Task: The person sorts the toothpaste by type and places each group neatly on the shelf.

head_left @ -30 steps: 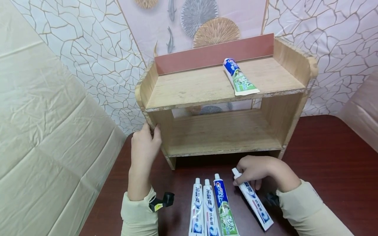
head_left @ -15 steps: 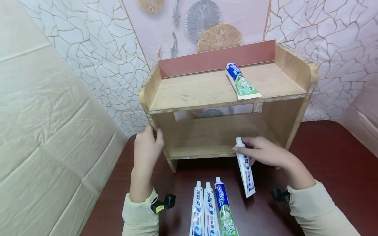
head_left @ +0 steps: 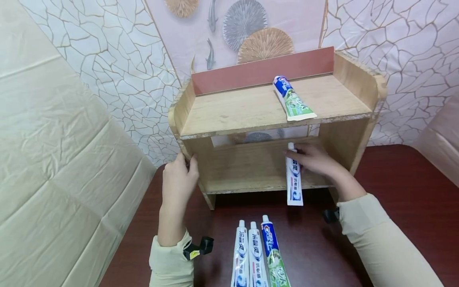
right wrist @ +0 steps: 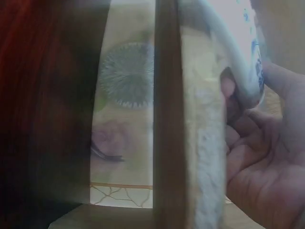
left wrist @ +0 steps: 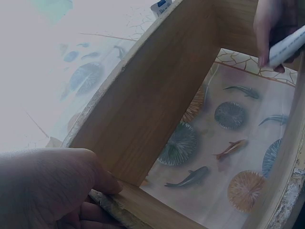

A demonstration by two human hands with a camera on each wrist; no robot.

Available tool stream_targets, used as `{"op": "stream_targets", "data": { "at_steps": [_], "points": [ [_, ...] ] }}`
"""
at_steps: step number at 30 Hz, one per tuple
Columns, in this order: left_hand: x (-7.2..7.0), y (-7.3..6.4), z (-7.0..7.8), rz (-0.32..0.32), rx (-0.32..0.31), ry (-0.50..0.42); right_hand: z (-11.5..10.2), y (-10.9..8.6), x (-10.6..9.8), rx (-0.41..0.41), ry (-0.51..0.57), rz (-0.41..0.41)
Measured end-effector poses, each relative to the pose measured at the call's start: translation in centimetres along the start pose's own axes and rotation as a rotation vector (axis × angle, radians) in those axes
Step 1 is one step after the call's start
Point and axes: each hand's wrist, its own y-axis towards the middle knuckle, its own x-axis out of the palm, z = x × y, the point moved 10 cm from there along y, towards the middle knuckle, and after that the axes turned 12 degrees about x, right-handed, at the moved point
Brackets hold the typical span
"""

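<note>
My right hand pinches a white toothpaste tube near its cap, inside the front of the shelf's lower compartment. The tube's flat end sticks out past the lower board's front edge. In the right wrist view the tube lies between thumb and fingers, beside the board's worn edge. My left hand grips the left side panel of the wooden shelf; the left wrist view shows its thumb on the panel's edge. On the upper board lies a blue and green toothpaste tube, its flat end at the front edge.
On the dark red table in front of the shelf lie two white toothpaste tubes and one blue and green tube, side by side, caps toward the shelf. A patterned wall covering stands behind. Pale cloth hangs at the left.
My right hand has lifted the white toothpaste tube off the table and carried it forward into the lower compartment. My left hand keeps its grip on the side panel.
</note>
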Motion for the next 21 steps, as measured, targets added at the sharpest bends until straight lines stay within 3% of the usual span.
{"op": "stream_targets", "data": {
  "at_steps": [6,10,13,17,21],
  "points": [
    [-0.2,-0.3,-0.3,0.006,-0.003,0.006,0.9,2.7,-1.3,-0.038,0.003,0.183],
    [0.0,-0.3,-0.4,-0.005,-0.01,-0.016,1.4,3.4,-1.9,-0.078,-0.027,0.315],
    [0.1,-0.2,-0.3,-0.014,-0.009,-0.039,1.8,3.3,-1.9,-0.035,-0.084,0.39],
    [0.3,0.0,-0.3,-0.021,-0.006,-0.04,2.3,2.5,-1.7,0.037,-0.119,0.442],
    [0.3,0.1,-0.4,-0.017,-0.008,-0.027,2.7,0.9,-1.2,0.066,-0.074,0.43]
  ]
}}
